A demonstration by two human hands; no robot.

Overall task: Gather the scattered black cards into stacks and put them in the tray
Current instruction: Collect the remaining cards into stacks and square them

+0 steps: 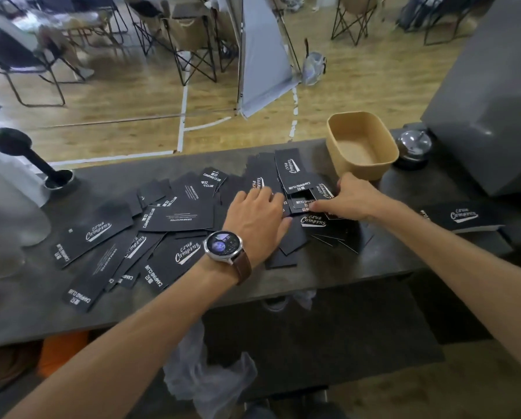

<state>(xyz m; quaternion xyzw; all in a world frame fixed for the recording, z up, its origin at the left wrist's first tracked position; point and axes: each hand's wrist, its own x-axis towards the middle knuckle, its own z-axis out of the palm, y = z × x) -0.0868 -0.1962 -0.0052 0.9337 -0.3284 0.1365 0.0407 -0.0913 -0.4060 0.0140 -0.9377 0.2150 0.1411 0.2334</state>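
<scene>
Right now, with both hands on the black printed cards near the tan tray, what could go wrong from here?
1. The black printed cards lie overlapped at mixed angles, so the left hand and right hand may gather a crooked stack.
2. Some cards at the near left sit close to the dark table's edge; sweeping could knock them off.
3. The empty tan paper tray looks light; a push with the stack might shift it toward the chrome bell.

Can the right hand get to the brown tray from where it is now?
Probably yes. The right hand rests on the black cards just in front of the tray, and nothing stands between them. The tray is open on top and looks empty.
</scene>
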